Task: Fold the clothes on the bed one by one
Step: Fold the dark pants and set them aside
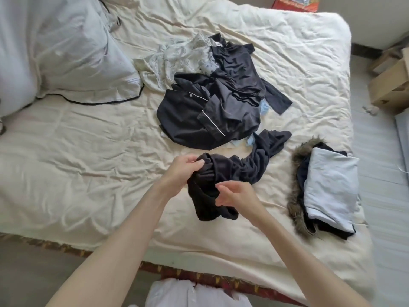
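A long black knit garment [245, 165] lies bunched on the cream bed sheet [88, 156], trailing up and to the right. My left hand [183, 169] grips its upper bunched end. My right hand [234, 193] pinches the fabric just below and to the right. Behind it sits a loose pile of clothes: a black pyjama top with white piping [194, 116], a dark shirt [239, 65] and a pale patterned cloth [177, 56]. A folded stack lies at the right: a light blue piece [329, 187] on top of a dark coat with a fur trim [296, 191].
A large white pillow [73, 52] with black piping fills the bed's upper left. Cardboard boxes [391, 85] stand on the floor at the right. The bed's near edge [199, 275] shows a red patterned border, with white cloth [194, 293] just below it.
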A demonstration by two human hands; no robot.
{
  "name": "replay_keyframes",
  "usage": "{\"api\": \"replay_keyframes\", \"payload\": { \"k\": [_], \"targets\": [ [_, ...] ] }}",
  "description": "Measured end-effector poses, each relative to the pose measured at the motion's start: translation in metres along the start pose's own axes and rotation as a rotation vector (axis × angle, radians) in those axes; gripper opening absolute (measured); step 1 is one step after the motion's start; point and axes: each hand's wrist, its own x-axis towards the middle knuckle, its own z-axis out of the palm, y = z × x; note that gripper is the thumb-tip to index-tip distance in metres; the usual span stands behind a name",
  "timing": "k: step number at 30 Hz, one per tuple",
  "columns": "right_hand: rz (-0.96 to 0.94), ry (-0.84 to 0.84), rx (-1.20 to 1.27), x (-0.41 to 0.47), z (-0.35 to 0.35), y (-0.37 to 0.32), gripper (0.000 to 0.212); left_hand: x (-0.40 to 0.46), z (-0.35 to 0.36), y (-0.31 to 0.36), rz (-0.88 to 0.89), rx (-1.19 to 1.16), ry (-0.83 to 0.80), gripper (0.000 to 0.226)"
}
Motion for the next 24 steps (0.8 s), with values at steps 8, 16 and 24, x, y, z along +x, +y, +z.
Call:
{"api": "replay_keyframes", "payload": {
  "k": [8, 16, 24],
  "targets": [
    [-0.839, 0.143, -0.479, -0.013, 0.006, -0.139, 0.033, -0.114, -0.061, 0.102, 0.587, 0.631, 0.266, 0.015],
    [-1.074, 0.122, -0.475, -0.074, 0.038, -0.283, 0.021, -0.224, -0.183, 0.117, 0.667, 0.847, 0.886, 0.021],
    [-1.373, 0.233, -0.511, -0.134, 0.126, -0.384, 0.020, -0.340, -0.306, 0.110, 0.551, 0.742, 1.225, 0.022]
  ]
}}
